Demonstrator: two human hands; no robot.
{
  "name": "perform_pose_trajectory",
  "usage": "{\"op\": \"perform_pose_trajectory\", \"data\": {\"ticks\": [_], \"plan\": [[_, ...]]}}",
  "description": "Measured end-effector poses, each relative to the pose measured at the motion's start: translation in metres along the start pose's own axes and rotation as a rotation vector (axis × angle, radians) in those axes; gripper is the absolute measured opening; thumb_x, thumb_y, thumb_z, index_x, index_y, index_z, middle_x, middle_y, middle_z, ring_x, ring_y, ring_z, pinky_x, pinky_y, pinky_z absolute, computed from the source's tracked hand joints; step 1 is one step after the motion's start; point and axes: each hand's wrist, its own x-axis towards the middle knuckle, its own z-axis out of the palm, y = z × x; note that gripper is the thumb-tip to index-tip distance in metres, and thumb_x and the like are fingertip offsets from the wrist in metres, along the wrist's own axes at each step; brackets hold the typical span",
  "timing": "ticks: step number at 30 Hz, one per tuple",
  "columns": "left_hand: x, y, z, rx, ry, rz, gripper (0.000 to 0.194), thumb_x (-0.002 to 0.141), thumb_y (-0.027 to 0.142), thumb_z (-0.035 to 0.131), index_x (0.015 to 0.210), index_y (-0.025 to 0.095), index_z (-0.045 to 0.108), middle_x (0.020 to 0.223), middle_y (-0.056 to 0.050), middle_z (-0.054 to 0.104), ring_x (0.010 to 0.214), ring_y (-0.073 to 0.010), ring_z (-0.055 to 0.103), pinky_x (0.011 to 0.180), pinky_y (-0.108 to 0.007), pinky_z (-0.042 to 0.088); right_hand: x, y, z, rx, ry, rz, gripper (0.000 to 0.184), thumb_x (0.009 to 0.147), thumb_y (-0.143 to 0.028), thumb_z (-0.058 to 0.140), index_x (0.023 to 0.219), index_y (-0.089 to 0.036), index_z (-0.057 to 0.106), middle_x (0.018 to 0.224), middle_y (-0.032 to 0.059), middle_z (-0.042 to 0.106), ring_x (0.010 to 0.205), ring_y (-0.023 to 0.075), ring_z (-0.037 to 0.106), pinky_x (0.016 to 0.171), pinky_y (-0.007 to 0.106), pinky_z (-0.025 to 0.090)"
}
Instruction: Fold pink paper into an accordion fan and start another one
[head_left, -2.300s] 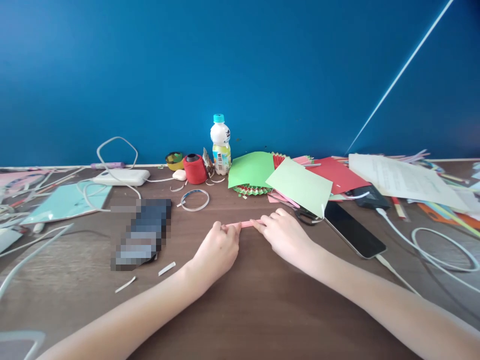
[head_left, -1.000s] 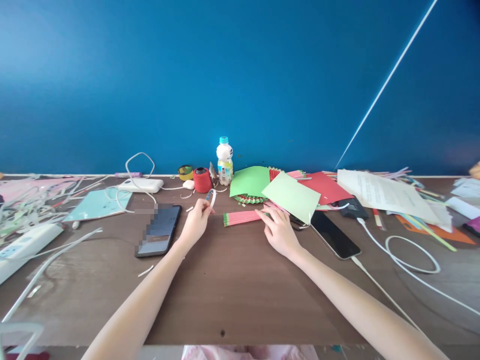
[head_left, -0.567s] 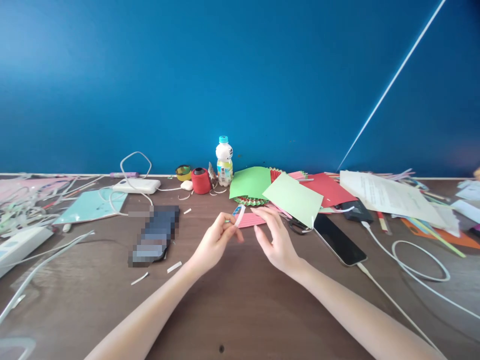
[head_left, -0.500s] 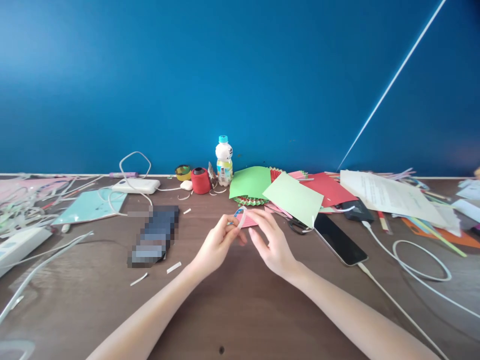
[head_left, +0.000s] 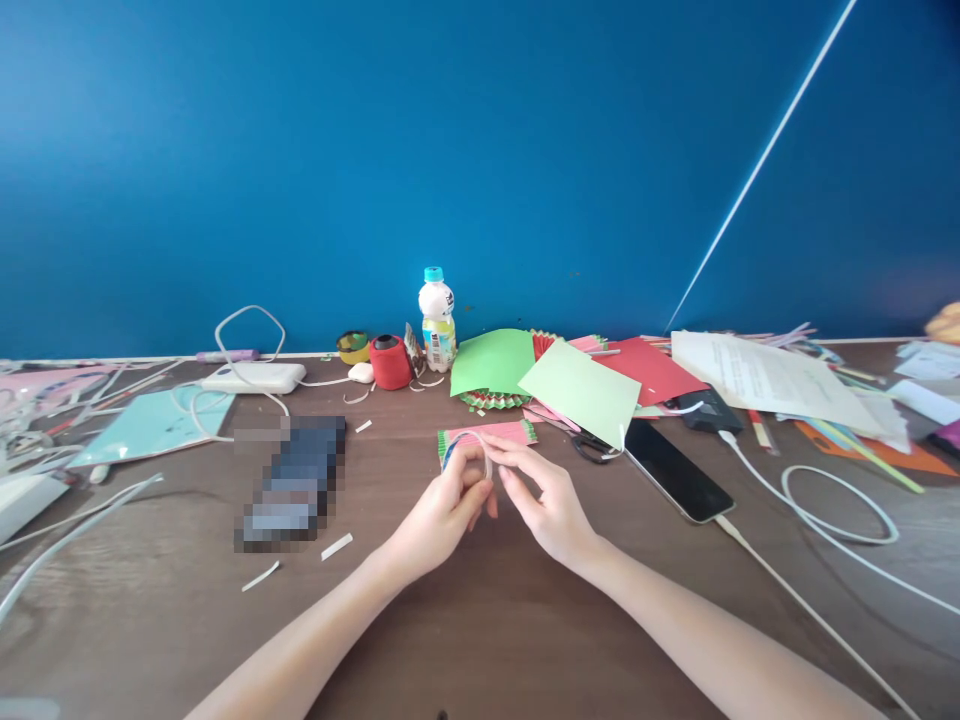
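My left hand (head_left: 442, 508) is closed around a roll of tape (head_left: 489, 462), a thin white ring with blue on its inner side. The fingers hide much of the roll. My right hand (head_left: 551, 500) comes in from the other side, its fingers stretched out and their tips at the roll's upper right edge. Its thumb is apart from the fingers, near the roll's side. Just behind both hands lies a folded pink paper piece with green edges (head_left: 514, 433), flat on the brown table (head_left: 480, 640).
A pale green sheet (head_left: 581, 392), a green sheet (head_left: 491, 362) and a phone (head_left: 679, 470) on a white cable lie behind and right. A bottle (head_left: 437, 325) stands near the blue wall, beside a red round object (head_left: 391, 365). Left are a blurred dark object (head_left: 296, 480) and paper scraps (head_left: 337, 547).
My hands and the roll have come slightly nearer, and more of the ring shows. The pink paper is less covered. The view has shifted a little to the right.
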Motion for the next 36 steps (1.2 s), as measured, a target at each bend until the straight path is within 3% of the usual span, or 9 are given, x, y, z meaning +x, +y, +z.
{"op": "perform_pose_trajectory", "data": {"ticks": [5,9,13,17,26,33,36], "plan": [[0.0,0.001,0.001,0.063,0.028,-0.063,0.027,0.09,0.031,0.031,0.115,0.022,0.033,0.065,0.005,0.053,0.045,-0.0073,0.044,0.048,-0.02,0.037,0.0,0.002,0.0,0.001,0.006,0.049,0.018,0.084,-0.017,0.048,0.1,-0.022,0.055,0.121,0.0074,0.056,0.116,0.0185,0.05,0.097,0.036,0.041],[0.0,0.006,0.002,0.237,0.035,-0.119,0.03,0.088,0.03,0.031,0.117,0.021,0.034,0.061,0.006,0.055,0.043,-0.0093,0.044,0.049,-0.021,0.037,0.003,0.003,-0.004,-0.039,0.095,0.054,0.004,0.08,-0.019,0.055,0.081,-0.022,0.053,0.098,0.0049,0.062,0.097,0.0178,0.058,0.086,0.035,0.045],[0.0,0.013,-0.001,0.461,0.05,-0.111,0.032,0.086,0.028,0.031,0.117,0.019,0.038,0.059,0.004,0.056,0.054,-0.0137,0.051,0.057,-0.023,0.038,0.009,0.002,-0.011,-0.05,0.124,0.039,0.008,0.081,-0.02,0.055,0.074,-0.021,0.051,0.086,0.0027,0.06,0.084,0.0157,0.058,0.077,0.031,0.046],[0.0,0.017,-0.007,0.607,0.085,-0.114,0.03,0.087,0.029,0.028,0.104,0.021,0.051,0.058,0.002,0.053,0.054,-0.0156,0.051,0.055,-0.024,0.036,0.012,0.0,-0.016,-0.023,0.135,0.028,0.01,0.082,-0.021,0.054,0.073,-0.02,0.05,0.088,0.0033,0.061,0.087,0.0166,0.058,0.078,0.032,0.045],[0.001,0.015,-0.022,0.717,0.153,-0.102,0.039,0.085,0.023,0.029,0.117,0.02,0.05,0.072,-0.003,0.06,0.068,-0.0188,0.057,0.065,-0.027,0.041,0.015,-0.003,-0.023,0.089,0.206,0.104,0.013,0.081,-0.024,0.056,0.07,-0.021,0.05,0.09,0.0049,0.062,0.096,0.0197,0.058,0.08,0.036,0.047],[0.003,0.018,-0.037,0.672,0.178,-0.102,0.043,0.084,0.021,0.029,0.121,0.02,0.049,0.114,-0.007,0.059,0.101,-0.0224,0.055,0.084,-0.031,0.04,0.024,-0.004,-0.036,0.145,0.306,0.125,0.012,0.079,-0.023,0.06,0.07,-0.02,0.052,0.084,0.004,0.065,0.086,0.0184,0.062,0.075,0.035,0.049],[0.003,0.021,-0.041,0.657,0.19,-0.131,0.041,0.084,0.023,0.028,0.117,0.02,0.052,0.11,-0.006,0.062,0.098,-0.0221,0.056,0.083,-0.03,0.039,0.026,-0.002,-0.041,0.16,0.364,0.119,0.013,0.078,-0.023,0.061,0.07,-0.02,0.051,0.083,0.003,0.064,0.081,0.0173,0.063,0.074,0.035,0.05]]}}
